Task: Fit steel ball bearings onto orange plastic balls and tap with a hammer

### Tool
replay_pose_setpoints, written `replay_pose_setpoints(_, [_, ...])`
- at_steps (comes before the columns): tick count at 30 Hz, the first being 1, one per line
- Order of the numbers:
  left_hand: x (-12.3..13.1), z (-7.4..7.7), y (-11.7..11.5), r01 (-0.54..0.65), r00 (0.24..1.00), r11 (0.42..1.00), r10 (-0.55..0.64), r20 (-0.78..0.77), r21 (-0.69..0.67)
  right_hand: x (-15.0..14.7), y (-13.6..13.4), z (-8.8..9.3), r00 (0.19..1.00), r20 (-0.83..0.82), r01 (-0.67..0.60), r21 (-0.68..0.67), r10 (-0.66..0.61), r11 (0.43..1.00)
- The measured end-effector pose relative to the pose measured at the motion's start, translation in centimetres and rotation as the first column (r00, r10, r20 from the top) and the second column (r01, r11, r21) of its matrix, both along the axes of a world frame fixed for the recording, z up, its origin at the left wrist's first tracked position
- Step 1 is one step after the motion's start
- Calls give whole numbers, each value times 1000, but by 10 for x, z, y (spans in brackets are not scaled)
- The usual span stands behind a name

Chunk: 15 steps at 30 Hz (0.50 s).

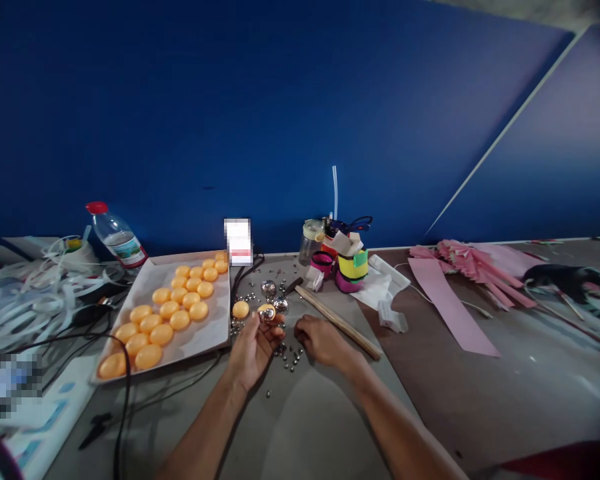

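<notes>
My left hand (254, 345) is raised palm up over the grey table, its fingers closed round a small round piece with an orange rim and shiny metal face (267, 313). My right hand (321, 339) rests knuckles up beside it, fingers curled down onto several small silver studs (289, 356) scattered on the table; what it pinches is hidden. A loose orange cap (241, 309) lies just left of the held piece. Two shiny metal domes (274, 296) sit just beyond my hands.
A tray (205, 337) with rows of orange caps lies at left, a water bottle (116, 237) behind it. A hammer with a wooden handle (338, 322) lies right of my hands. Tape rolls and a jar (337, 257) stand at the back. Pink paper strips (450, 300) lie right; cables and white strips left.
</notes>
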<state>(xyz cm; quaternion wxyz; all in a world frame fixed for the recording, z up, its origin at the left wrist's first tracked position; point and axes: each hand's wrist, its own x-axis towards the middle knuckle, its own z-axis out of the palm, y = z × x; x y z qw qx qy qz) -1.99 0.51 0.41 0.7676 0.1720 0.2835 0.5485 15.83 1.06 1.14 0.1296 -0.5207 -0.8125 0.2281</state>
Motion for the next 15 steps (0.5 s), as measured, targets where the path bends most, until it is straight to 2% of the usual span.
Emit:
replay_pose_setpoints(3, [-1, 2, 1, -14, 1000, 999, 15, 20, -43, 0, -3, 4, 995, -84, -56, 16, 57, 998])
replay_pose_setpoints(6, [-1, 3, 1, -18, 999, 998, 20, 38, -59, -7, -6, 6, 996, 55, -68, 17, 67, 998])
replay_pose_setpoints(10, [-1, 3, 1, -4, 998, 999, 7, 58, -51, -21, -5, 0, 976, 213, -58, 71, 42, 996])
replay_pose_setpoints(15, [-2, 3, 1, -30, 998, 998, 33, 49, -50, -23, -1, -7, 990, 142, 7, 62, -15, 998])
